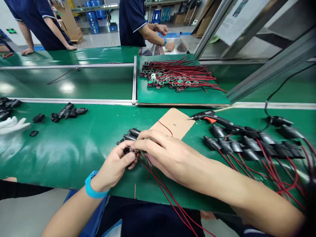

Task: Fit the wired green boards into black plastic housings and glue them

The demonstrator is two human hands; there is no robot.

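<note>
Between the thumb and fingers of my left hand (116,163), which has a blue wristband, is a small dark round part with red wires (160,186). The wires trail down over the table edge towards my lap. My right hand (160,148) reaches across with its fingers closed at the same part, and they hide much of it. Just beyond my fingertips lie a few black cylindrical housings (133,132). A piece of brown cardboard (181,126) lies behind my right hand, with a short red wire (165,127) over it.
A black glue gun (217,120) rests at the cardboard's right edge. Right of it lie several black housings with red wires (249,144). Wired round parts (177,74) are heaped on a raised green board (158,97). Leftward are black housings (67,111) and a white glove (12,126). Co-workers stand opposite.
</note>
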